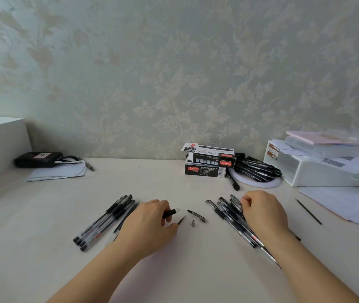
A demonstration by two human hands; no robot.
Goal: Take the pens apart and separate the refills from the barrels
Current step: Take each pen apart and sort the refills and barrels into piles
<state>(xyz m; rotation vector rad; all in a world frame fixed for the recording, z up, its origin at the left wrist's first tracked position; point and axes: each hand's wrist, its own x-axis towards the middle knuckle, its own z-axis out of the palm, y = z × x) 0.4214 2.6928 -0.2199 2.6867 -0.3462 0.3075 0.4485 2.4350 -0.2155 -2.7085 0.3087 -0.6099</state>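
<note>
Hands at work on a table (174, 270) of pens

The left hand (150, 221) pinches a pen barrel (171, 212) and refill (181, 220); the right hand (261, 212), fingers curled, rests on the right pen pile (229, 212).

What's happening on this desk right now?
A person is taking pens apart. The left hand holds a barrel and rests over a refill. A loose cap and metal tip lie between the hands. The right hand rests on a pile of pens; another pile lies beside the left hand.
</note>
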